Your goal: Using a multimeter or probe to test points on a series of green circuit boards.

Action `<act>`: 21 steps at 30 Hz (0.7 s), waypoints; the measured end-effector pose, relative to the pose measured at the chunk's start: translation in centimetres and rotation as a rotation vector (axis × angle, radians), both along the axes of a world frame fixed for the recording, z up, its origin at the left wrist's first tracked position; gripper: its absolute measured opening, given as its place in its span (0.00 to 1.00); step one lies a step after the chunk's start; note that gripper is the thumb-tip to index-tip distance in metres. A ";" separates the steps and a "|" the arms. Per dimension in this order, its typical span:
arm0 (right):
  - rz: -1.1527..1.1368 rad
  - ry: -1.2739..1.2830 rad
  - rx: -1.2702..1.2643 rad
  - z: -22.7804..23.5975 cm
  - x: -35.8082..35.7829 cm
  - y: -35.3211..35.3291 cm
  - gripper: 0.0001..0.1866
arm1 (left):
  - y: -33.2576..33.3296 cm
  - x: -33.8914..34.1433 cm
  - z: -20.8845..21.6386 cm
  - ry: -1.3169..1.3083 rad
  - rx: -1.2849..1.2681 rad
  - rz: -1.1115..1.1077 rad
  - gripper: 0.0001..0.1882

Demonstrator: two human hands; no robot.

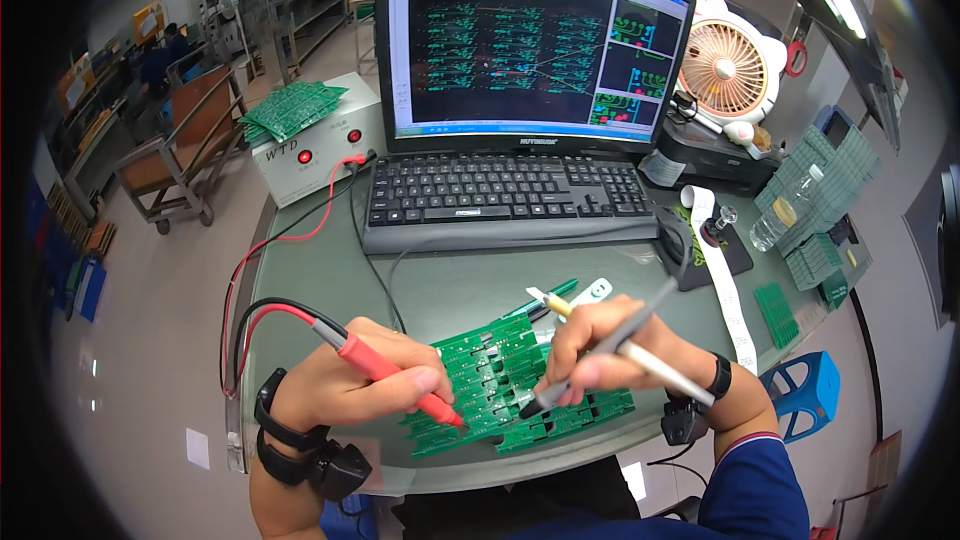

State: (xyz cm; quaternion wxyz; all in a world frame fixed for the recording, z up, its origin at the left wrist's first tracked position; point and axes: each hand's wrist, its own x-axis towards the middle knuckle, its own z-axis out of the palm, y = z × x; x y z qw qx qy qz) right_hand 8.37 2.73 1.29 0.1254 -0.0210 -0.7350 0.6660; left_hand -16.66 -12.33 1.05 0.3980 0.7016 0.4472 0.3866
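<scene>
My left hand [370, 385] is closed around a red test probe [372, 362], its tip down at the lower part of a green circuit board panel [490, 352]. Pinched in my right hand [590, 345] is a grey-black test probe [535, 406], its dark tip on or just above the same panel; I cannot tell whether it touches. A slim white stick [660, 368] also runs through the right hand, with a yellowish part showing beyond the fingers. Further green boards [590, 415] lie under and beside the panel, partly hidden by the right hand.
A monitor [520, 50] and black keyboard [510, 195] stand behind the boards. At left, more boards [292, 110] lie on a white box [318, 145] with red switches. A paper strip [725, 290], bottle [785, 210] and stacked boards [820, 175] are at right. A green pen [560, 292] lies nearby.
</scene>
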 end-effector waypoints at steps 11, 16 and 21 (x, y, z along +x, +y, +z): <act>-0.026 0.208 0.449 -2.3 0.2 -1.3 0.12 | 0.5 -0.7 -0.4 0.087 0.005 0.006 0.16; -0.045 0.179 0.604 -2.0 -0.3 -2.1 0.11 | 0.6 -0.7 -0.5 0.029 0.033 0.043 0.09; -0.134 0.275 0.506 -3.1 -1.0 -2.6 0.11 | 0.0 -0.7 -0.5 0.122 0.102 0.107 0.07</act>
